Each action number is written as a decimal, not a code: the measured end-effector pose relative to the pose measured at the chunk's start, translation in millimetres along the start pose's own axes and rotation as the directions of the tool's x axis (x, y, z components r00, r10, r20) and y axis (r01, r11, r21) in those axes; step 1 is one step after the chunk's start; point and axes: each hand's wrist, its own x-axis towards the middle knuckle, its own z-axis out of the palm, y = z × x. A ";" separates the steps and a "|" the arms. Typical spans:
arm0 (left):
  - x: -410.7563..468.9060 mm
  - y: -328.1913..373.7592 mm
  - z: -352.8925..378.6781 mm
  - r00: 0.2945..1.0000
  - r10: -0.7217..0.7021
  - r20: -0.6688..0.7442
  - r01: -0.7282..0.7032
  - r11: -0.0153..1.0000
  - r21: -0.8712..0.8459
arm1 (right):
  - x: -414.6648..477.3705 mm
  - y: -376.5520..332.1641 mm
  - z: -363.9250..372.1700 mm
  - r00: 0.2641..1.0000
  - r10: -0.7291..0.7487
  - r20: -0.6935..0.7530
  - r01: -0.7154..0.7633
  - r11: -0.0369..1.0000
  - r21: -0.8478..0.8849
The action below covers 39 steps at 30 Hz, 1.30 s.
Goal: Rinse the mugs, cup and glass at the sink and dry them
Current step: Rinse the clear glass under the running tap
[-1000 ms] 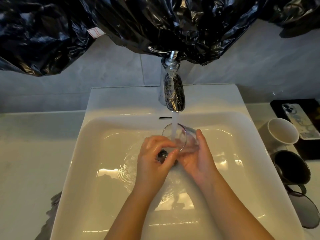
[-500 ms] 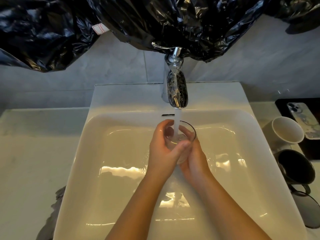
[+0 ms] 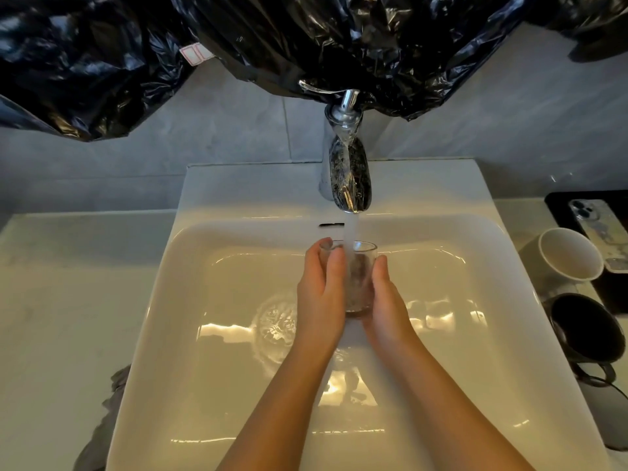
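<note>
A clear glass point(image 3: 359, 280) stands upright under the running chrome tap point(image 3: 349, 178), over the white sink point(image 3: 190, 328). Water streams into its mouth. My left hand point(image 3: 321, 297) wraps its left side, thumb across the front. My right hand point(image 3: 385, 300) cups its right side and base. On the counter to the right a white mug point(image 3: 569, 254) lies tilted with its mouth facing me, and a black mug point(image 3: 586, 328) sits just in front of it.
A phone point(image 3: 599, 229) lies on a black tray point(image 3: 560, 205) at the far right. Black plastic sheeting point(image 3: 238, 39) hangs over the wall above the tap. A grey cloth point(image 3: 105, 423) sits by the sink's left front corner. A dark round item point(image 3: 611, 419) lies near the right front.
The glass has been turned from tilted to upright under the stream. My left hand shifted from its rim to its left side, and my right hand moved to the right side.
</note>
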 end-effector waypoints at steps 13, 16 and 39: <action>-1.9 -3.8 2.8 0.997 -0.056 0.058 0.057 0.998 -0.001 | 2.1 -5.2 -2.8 0.996 0.003 -0.091 -0.009 0.998 -0.068; -5.1 0.9 -8.9 0.992 0.028 0.124 -0.031 0.999 0.021 | -1.1 -9.9 -3.6 0.999 0.036 -0.023 -0.038 0.997 -0.066; 19.7 16.0 -30.1 0.832 0.059 0.552 -0.452 0.650 0.612 | 0.7 -9.0 -15.4 0.984 0.103 0.143 -0.156 0.887 0.435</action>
